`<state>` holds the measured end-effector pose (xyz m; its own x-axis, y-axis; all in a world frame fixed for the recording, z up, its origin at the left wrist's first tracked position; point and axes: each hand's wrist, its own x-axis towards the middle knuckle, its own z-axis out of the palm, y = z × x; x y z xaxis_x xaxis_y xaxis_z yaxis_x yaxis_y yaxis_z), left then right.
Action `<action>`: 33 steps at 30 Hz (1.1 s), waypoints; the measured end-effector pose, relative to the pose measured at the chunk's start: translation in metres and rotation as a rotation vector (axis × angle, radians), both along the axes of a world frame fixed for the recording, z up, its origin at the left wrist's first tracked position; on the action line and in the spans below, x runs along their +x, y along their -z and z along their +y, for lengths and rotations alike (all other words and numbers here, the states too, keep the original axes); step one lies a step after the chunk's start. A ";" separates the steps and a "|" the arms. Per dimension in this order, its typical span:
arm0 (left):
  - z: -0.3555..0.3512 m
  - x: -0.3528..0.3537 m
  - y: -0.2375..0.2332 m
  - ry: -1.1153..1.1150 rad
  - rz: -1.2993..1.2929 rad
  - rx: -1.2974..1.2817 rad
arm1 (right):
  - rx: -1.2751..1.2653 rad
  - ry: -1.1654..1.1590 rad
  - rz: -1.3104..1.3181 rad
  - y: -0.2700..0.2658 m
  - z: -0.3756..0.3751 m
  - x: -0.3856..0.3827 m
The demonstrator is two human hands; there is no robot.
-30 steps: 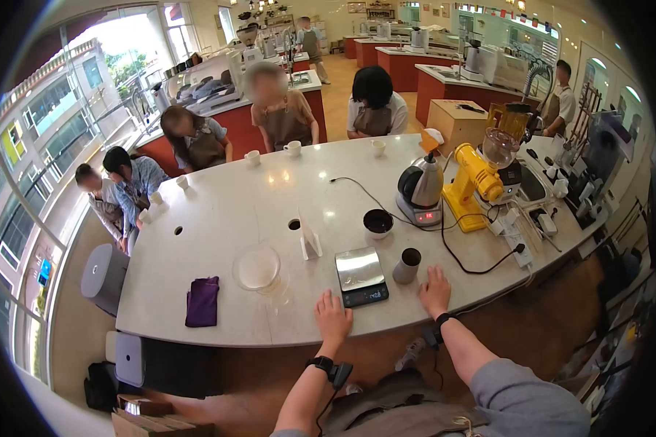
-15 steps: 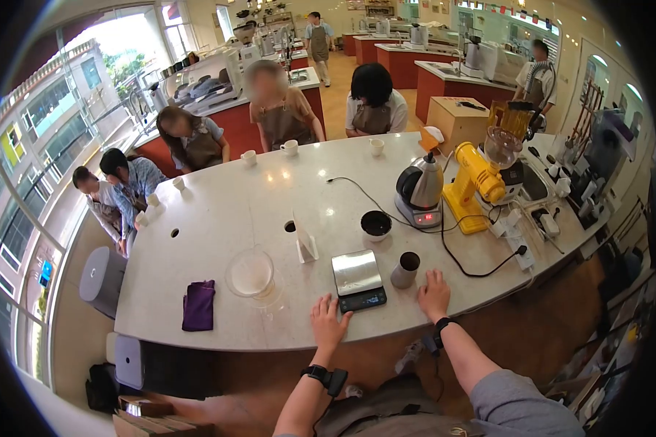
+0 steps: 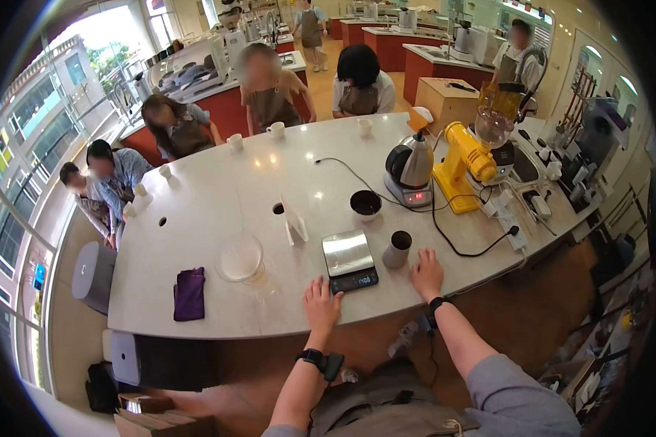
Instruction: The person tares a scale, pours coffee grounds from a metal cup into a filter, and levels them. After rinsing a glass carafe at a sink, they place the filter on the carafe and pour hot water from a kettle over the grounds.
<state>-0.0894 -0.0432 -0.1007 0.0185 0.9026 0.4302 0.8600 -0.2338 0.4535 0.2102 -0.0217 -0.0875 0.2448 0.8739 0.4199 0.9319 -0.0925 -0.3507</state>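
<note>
Left hand (image 3: 321,304) and right hand (image 3: 427,274) lay open, empty; the latter's leftward sweep risked toppling a tapered grey metal cup (image 3: 396,255).

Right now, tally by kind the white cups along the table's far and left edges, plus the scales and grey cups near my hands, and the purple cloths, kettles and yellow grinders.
White cups: 6
Scale: 1
Grey cup: 1
Purple cloth: 1
Kettle: 1
Yellow grinder: 1
Total: 11
</note>
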 end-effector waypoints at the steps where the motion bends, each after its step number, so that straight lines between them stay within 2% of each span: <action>1: 0.001 0.000 -0.002 0.000 0.024 -0.002 | 0.007 0.001 -0.001 0.001 0.001 0.000; 10: 0.004 -0.001 0.003 -0.024 0.057 0.018 | 0.038 0.022 -0.033 0.005 0.006 0.000; 12: 0.004 -0.002 0.002 0.000 0.026 0.023 | -0.055 0.027 0.020 0.004 0.004 0.002; 25: 0.004 0.001 0.005 -0.027 0.077 0.017 | -0.009 -0.015 0.002 0.010 0.005 0.003; 33: 0.003 0.002 0.005 -0.038 0.086 0.015 | 0.010 0.096 -0.043 0.016 0.002 -0.006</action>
